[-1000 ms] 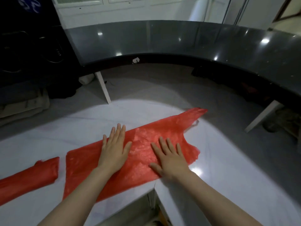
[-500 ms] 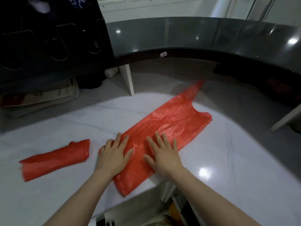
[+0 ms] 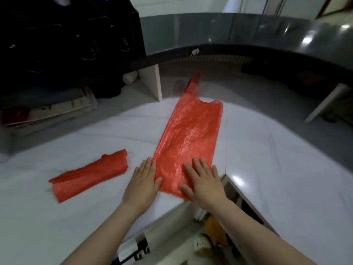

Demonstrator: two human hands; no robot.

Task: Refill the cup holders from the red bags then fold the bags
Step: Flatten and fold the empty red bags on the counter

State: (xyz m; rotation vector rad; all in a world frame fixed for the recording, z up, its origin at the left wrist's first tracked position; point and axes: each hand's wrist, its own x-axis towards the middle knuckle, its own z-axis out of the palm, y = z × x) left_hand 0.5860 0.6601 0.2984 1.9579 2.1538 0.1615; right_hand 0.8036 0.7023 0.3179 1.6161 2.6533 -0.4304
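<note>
Head view: a white, faintly veined counter fills the near and middle ground, with a notch in its near edge between the forearms. At far left stands a black unit with looped outlines on its front; what it holds is too dark to tell. Below it lies a stack of flat pale sheets. To their right a white upright panel props a dark, glossy raised ledge that curves across the far side to the right, where a second white panel supports it. Both forearms reach in from the near edge, palms down. The left hand lies flat on the bare counter with straight fingers pressed together, just beside the left edge of the spread red bag, its thumb touching that edge. The right hand rests flat on the bag's near right corner, fingers straight and slightly fanned, the thumb out to the left on the plastic. Left of the left hand and apart from it, a folded red bag lies as a thick band on the counter, its long axis running from near left to far right. The spread red bag lies flat in the middle of the counter, its long axis running from near to far and leaning a little right; its bottom end is under the hands at the near edge, and its open end points far, where one handle strap stretches toward the ledge at the far left corner.
</note>
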